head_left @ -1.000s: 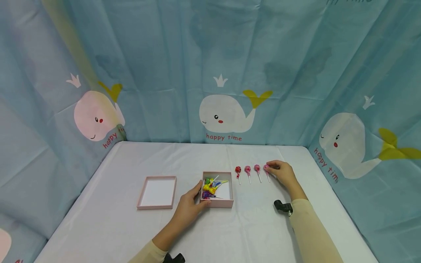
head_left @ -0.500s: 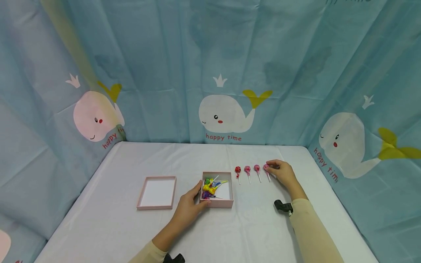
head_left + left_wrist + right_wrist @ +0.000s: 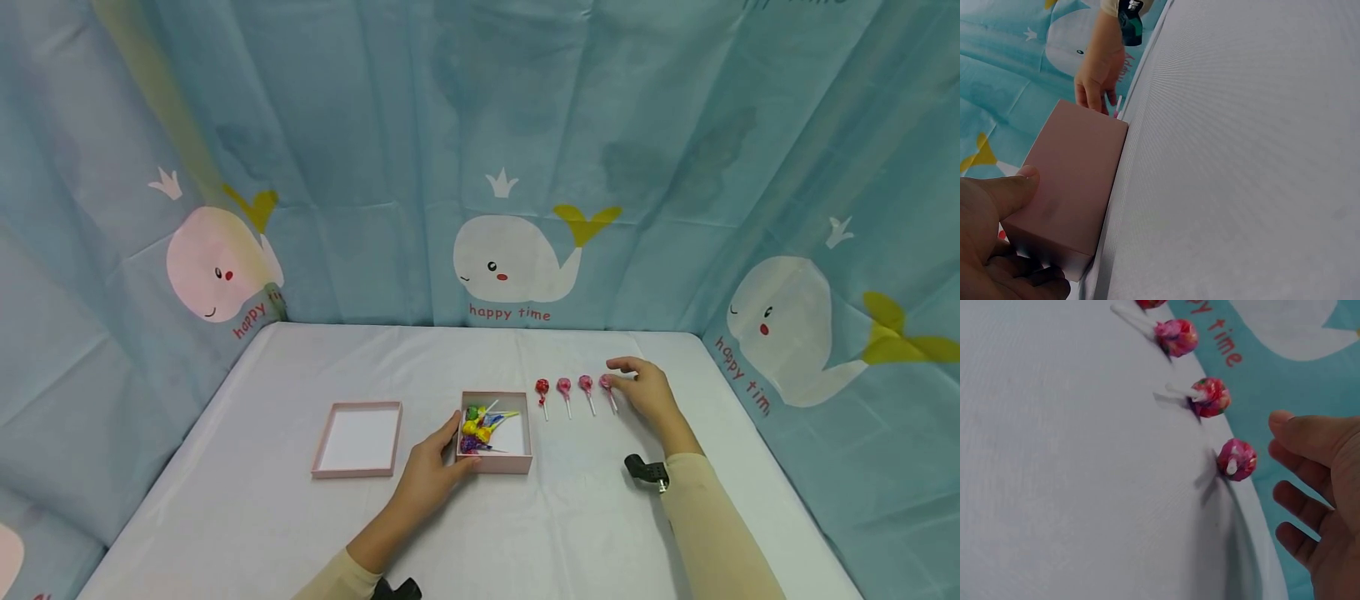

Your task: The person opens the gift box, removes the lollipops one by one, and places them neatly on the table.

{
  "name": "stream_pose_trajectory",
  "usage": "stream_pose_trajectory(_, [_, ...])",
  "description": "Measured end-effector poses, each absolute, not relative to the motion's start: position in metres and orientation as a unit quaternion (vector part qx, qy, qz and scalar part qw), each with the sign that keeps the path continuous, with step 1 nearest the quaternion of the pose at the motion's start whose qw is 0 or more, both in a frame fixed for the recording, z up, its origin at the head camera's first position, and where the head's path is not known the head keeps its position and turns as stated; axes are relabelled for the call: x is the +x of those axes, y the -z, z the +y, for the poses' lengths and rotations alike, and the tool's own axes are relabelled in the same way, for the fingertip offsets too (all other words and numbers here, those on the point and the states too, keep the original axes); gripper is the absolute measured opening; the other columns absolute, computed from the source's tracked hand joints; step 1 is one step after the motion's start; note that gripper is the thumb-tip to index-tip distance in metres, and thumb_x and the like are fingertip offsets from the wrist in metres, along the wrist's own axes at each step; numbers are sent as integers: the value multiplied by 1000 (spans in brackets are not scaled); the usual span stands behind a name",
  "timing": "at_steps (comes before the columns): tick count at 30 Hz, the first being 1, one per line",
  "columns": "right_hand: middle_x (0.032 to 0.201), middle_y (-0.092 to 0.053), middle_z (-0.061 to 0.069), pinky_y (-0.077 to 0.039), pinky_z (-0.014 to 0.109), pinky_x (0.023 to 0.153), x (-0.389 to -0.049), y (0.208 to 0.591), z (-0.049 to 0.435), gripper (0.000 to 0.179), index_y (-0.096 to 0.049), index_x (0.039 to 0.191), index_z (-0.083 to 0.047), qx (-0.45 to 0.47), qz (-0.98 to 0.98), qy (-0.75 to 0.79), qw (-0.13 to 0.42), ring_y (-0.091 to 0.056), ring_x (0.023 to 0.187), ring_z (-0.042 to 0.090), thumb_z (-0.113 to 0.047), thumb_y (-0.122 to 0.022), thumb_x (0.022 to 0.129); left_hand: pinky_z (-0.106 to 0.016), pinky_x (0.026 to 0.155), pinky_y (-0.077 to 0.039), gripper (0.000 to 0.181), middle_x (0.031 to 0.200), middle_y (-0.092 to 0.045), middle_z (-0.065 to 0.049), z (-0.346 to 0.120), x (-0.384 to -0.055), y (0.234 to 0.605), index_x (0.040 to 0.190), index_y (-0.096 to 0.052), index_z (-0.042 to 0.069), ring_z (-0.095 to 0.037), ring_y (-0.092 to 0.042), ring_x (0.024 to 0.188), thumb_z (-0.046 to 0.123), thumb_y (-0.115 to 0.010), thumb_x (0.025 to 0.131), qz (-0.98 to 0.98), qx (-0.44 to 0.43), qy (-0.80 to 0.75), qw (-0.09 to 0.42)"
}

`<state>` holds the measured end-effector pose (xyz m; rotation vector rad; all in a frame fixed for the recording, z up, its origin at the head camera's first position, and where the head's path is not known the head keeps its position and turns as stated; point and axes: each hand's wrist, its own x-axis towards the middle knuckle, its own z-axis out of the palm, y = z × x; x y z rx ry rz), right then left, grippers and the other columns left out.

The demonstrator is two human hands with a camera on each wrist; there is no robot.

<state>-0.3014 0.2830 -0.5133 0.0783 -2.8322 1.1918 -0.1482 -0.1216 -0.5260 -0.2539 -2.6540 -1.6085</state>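
Observation:
My left hand (image 3: 429,477) grips the near left corner of an open pink box (image 3: 504,465), thumb on its front wall and fingers along the left side. Wrapped lollipops (image 3: 472,427) in green, yellow, blue and purple lie in the box's left part. My right hand (image 3: 647,395) is beside the rightmost pink lollipop (image 3: 1238,459) of a row. In the right wrist view a gap shows between its fingertips and that candy. To the left in the row lie two more pink lollipops (image 3: 586,382) and a red lollipop (image 3: 542,387), sticks toward me.
The pink box lid (image 3: 357,472) lies inside up, left of the box. A white cloth (image 3: 570,533) covers the table. Blue curtains (image 3: 360,167) with whale prints stand behind and at both sides.
My right hand has let go of the rightmost pink lollipop, its fingers spreading and lifting slightly. The left hand and the box stay where they were.

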Motion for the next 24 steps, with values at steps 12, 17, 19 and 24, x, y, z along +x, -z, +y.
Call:
stream_pose_trajectory(12, [127,-70,12,-45,57,107,-294,481,263,32,-72,125,-12,100,-911,-388,94,-56,122,33,-24,-76,95,-46,117,-39,90,161,-41,-8,-121,-148,525,159,-38,12,-31,-40,148,39,-82,86,-860,-78,504,18])
stream_pose_trajectory(17, [125,-70,12,-44,57,108,-289,466,248,31,-73,123,-12,123,-901,-402,105,-56,124,33,-24,-77,94,-46,117,-39,90,161,-41,-7,-121,-148,526,159,-38,13,-31,-40,148,41,-82,86,-862,-80,500,21])
stream_pose_trajectory(19, [126,-70,11,-43,59,110,-286,460,241,31,-73,123,-13,128,-898,-408,102,-55,126,32,-25,-77,94,-46,118,-39,90,161,-41,-7,-121,-149,526,159,-38,13,-31,-40,148,41,-82,86,-862,-80,500,22])
stream_pose_trajectory(24, [127,-70,7,-43,61,110,-280,448,226,32,-74,122,-15,139,-892,-419,94,-53,130,31,-29,-78,94,-46,117,-39,90,161,-41,-6,-121,-149,527,159,-38,14,-30,-40,148,40,-82,86,-862,-78,501,21])
